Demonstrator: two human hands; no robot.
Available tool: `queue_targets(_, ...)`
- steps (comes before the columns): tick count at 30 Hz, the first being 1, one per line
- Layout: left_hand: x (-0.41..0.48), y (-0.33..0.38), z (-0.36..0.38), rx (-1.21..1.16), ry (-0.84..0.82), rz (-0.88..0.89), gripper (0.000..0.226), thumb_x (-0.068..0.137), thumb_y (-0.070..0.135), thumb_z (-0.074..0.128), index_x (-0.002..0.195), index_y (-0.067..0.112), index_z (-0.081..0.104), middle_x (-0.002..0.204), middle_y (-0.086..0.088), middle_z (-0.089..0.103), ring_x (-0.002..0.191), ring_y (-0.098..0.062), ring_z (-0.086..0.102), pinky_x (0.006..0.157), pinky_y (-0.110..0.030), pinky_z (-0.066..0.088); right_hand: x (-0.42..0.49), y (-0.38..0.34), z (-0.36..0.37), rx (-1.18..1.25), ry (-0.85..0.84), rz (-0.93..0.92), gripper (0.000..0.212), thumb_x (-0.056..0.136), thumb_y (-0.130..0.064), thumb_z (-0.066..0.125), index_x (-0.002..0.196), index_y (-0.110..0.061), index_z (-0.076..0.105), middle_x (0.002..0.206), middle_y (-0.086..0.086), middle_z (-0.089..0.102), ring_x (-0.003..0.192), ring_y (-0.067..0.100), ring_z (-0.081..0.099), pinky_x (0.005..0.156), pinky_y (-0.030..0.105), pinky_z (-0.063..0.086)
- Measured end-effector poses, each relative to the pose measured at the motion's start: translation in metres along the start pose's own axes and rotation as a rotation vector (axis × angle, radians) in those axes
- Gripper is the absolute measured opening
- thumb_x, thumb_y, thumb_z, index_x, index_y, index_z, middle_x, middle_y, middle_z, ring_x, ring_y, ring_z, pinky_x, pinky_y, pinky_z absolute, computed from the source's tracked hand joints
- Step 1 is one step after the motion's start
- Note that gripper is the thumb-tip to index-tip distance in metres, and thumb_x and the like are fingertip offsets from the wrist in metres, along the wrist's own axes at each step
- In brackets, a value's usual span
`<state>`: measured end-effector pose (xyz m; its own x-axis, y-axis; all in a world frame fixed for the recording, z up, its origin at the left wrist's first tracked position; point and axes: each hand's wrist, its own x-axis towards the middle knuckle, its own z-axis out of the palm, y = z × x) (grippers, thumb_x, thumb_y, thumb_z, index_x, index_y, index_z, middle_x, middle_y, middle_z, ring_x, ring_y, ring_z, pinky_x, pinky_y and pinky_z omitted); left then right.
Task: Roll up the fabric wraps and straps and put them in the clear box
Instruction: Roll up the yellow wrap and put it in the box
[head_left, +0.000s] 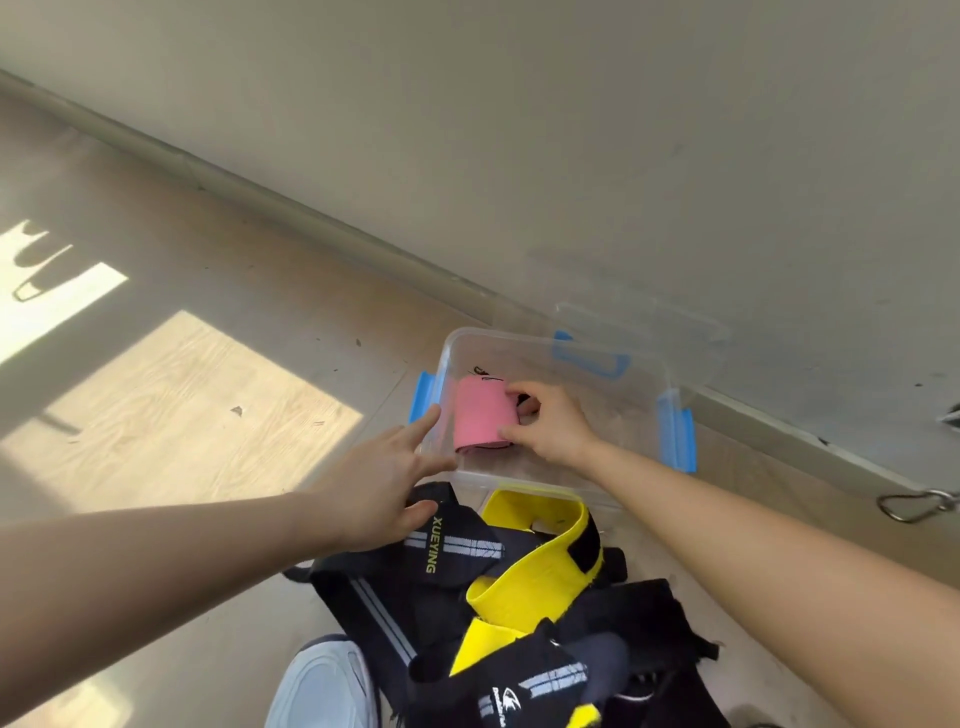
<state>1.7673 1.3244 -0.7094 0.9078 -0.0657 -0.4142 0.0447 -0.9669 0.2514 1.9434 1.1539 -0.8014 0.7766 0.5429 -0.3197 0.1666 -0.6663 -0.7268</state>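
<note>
While the pink rolled wrap (480, 413) sat low in the clear box (519, 338), against its left wall, the right hand (550, 423) pinched it, grip closed round the roll. Releasing only once it was seated would likely prevent unrolling. The left hand (384, 483), grip open and empty, touched the box's near-left rim. Bare bottom showed rightward; black and yellow wraps (519, 587) crowded the box's near side.

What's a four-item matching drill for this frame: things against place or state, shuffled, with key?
A: 1 pink roll; 2 yellow strap; 3 clear lid; 4 left hand
B: a behind the clear box, by the wall; b open, fingers at the box's corner; c in the box, gripped by right hand; d unrolled among black straps
Pairs: 1-c, 2-d, 3-a, 4-b
</note>
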Motion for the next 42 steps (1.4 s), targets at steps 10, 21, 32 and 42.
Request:
queue_targets(10,-0.007,-0.001,0.003,0.015,-0.006,-0.017,0.062,0.093,0.042,0.063,0.150,0.041,0.039,0.172,-0.004,-0.002,0.143,-0.023,0.038,0.102,-0.033,0.043,-0.023,-0.017,-0.036,-0.062,-0.142,-0.162,0.047,0.086,-0.006,0.073,0.132,-0.013,0.064,0.120,0.008,0.067,0.098,0.012,0.063,0.078,0.017,0.046)
queue_targets(21,-0.030,0.024,0.039,-0.098,-0.043,0.208,0.041,0.093,0.035,0.066,0.133,0.029,0.059,0.126,0.004,0.058,0.119,-0.018,0.053,0.096,-0.035,0.045,-0.146,-0.004,-0.009,-1.041,-0.490,-0.574,0.054,0.090,-0.042,0.069,0.136,-0.020,0.051,0.128,0.003,0.060,0.118,0.029,0.055,0.099,0.042,0.040)
queue_targets(32,-0.027,0.061,0.046,-0.325,-0.080,0.202,0.068,0.092,0.039,0.070,0.149,0.043,0.034,0.125,0.007,0.035,0.115,-0.013,0.041,0.099,-0.034,0.044,-0.168,-0.001,-0.060,-0.288,-0.403,-0.491,0.013,0.090,-0.014,0.073,0.103,-0.013,0.074,0.091,-0.004,0.049,0.083,0.013,0.050,0.071,0.028,0.037)
queue_targets(42,0.002,0.080,-0.016,-0.210,-0.075,0.422,0.021,0.093,0.044,0.069,0.105,0.028,0.063,0.129,0.003,0.051,0.114,-0.015,0.051,0.095,-0.034,0.048,-0.176,-0.016,-0.132,-0.366,-0.582,-0.251,0.004,0.095,-0.027,0.070,0.095,-0.025,0.066,0.086,-0.009,0.062,0.078,0.006,0.059,0.066,0.021,0.045)
